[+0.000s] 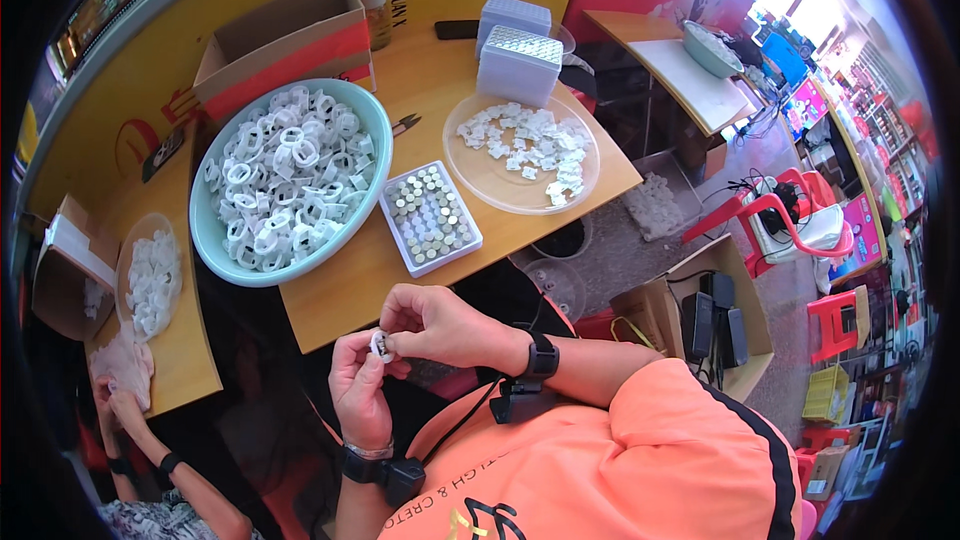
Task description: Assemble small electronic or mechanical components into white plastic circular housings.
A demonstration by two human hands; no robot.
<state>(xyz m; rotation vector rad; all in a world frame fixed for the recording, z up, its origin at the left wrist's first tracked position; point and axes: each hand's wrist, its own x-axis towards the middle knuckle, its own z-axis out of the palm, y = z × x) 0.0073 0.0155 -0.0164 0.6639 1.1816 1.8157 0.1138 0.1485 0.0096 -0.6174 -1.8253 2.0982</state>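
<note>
1. The left hand [360, 385] sits at lower centre of the frame, fingers curled around a small white ring part [380, 344] held at its fingertips.
2. The right hand [440, 325] is just right of it, thumb and forefinger pinched on the same ring part; both hands meet over the person's lap, below the table edge.
3. Above the hands, on the wooden table [350, 285], a white tray [430, 218] holds rows of small round metal pieces.
4. Left of the tray, a large pale blue bowl [290, 180] is heaped with white ring parts.
5. Upper right of the tray, a clear round plate [521, 151] carries small flat white pieces.
6. Behind the plate, stacked ribbed plastic boxes [517, 48] stand near the table's far edge.
7. An open cardboard box [285, 45] stands at upper left.
8. At lower left, another person's hands [122, 385] rest beside a smaller plate [150, 280] of white parts.
</note>
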